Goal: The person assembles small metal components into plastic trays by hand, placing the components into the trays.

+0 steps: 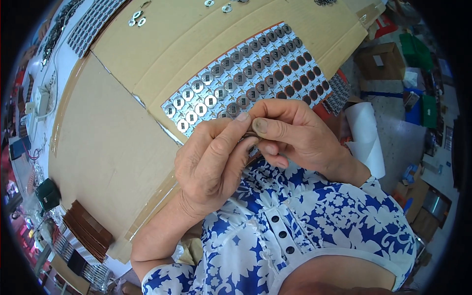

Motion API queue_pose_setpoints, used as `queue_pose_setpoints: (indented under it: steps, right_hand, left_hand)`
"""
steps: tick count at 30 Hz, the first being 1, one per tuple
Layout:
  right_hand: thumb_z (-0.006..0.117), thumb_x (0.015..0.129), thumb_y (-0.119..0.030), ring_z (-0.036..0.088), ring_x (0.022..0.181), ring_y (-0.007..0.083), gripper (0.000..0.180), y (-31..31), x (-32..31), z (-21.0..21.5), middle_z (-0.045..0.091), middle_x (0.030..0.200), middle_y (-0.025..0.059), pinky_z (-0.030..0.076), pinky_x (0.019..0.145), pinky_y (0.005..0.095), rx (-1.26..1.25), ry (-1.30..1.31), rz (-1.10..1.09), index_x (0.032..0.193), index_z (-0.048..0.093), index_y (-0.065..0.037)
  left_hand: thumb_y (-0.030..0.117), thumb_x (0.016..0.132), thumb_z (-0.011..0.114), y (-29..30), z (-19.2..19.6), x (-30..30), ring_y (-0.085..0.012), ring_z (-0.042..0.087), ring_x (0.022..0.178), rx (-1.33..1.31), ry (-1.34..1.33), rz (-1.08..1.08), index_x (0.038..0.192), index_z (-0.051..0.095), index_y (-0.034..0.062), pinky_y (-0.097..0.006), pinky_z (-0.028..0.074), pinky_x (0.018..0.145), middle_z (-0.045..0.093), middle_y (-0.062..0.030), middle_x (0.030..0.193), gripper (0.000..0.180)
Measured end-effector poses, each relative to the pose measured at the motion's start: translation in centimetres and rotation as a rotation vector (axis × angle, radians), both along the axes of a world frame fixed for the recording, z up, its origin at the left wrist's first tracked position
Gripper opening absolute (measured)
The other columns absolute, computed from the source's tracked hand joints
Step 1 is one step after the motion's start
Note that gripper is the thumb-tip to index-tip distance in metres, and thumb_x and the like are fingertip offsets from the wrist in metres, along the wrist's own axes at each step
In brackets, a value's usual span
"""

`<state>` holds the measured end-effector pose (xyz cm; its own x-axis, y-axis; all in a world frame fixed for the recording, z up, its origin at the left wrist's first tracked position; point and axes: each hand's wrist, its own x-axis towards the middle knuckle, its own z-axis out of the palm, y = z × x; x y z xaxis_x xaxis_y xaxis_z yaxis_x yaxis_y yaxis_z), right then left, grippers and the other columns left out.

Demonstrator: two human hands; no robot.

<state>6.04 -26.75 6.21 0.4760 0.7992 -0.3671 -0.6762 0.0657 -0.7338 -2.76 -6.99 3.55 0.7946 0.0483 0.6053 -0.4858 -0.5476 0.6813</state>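
My left hand (210, 158) and my right hand (299, 136) meet in front of my chest, over the near edge of the work surface. Both are closed, pinching one small, thin dark metal piece (251, 134) between thumbs and forefingers. Fingers cover most of it, so its full shape cannot be made out. Just beyond them lies a pale sheet (218, 81) carrying rows of round parts. Silvery discs with dark square centres (200, 108) fill the left and far portion. At the right, plain dark circles (290, 91) show instead. My hands hide the sheet's near edge.
Cardboard (113, 128) covers the table. Loose silvery pieces (137, 19) lie at its far side. Another sheet of round parts (96, 27) is at the far left. To the right are a white roll (366, 137), a cardboard box (379, 61) and green bins (415, 50).
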Motion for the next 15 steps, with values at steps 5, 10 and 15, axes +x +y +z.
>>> queue_pose_setpoints:
  steps: [5,10,15]
  right_hand:
    - [0.065,0.116,-0.014,0.066,0.064,0.0091,0.022,-0.5,-1.3,-0.3,0.073,0.087,0.0038,0.055,0.058,0.022,0.014,-0.004,-0.103,0.129,0.074,0.002]
    - [0.072,0.111,-0.008,0.07,0.067,0.0082,0.017,-0.9,-2.1,-0.3,0.077,0.091,0.0062,0.055,0.057,0.0214,-0.087,-0.17,-0.195,0.123,0.078,0.002]
    - [0.075,0.108,-0.003,0.071,0.068,0.0066,0.015,-1.4,-0.3,0.9,0.078,0.09,0.0045,0.055,0.058,0.0208,-0.127,-0.3,-0.152,0.12,0.08,0.003]
  left_hand:
    - [-0.009,0.087,0.091,-0.1,0.3,-0.5,-0.0213,0.074,0.073,-0.265,0.166,0.003,0.105,0.078,-0.0038,-0.033,0.058,0.066,0.076,-0.0132,0.087,0.023]
    - [-0.008,0.085,0.093,-0.4,0.4,-1.0,-0.0171,0.069,0.068,-0.31,0.272,-0.084,0.09,0.072,0.001,-0.029,0.051,0.06,0.074,-0.0084,0.08,0.024]
    - [0.001,0.086,0.097,-0.9,0.2,-1.4,-0.0118,0.064,0.064,-0.466,0.442,-0.122,0.105,0.074,-0.0001,-0.027,0.047,0.056,0.073,-0.0068,0.085,0.03]
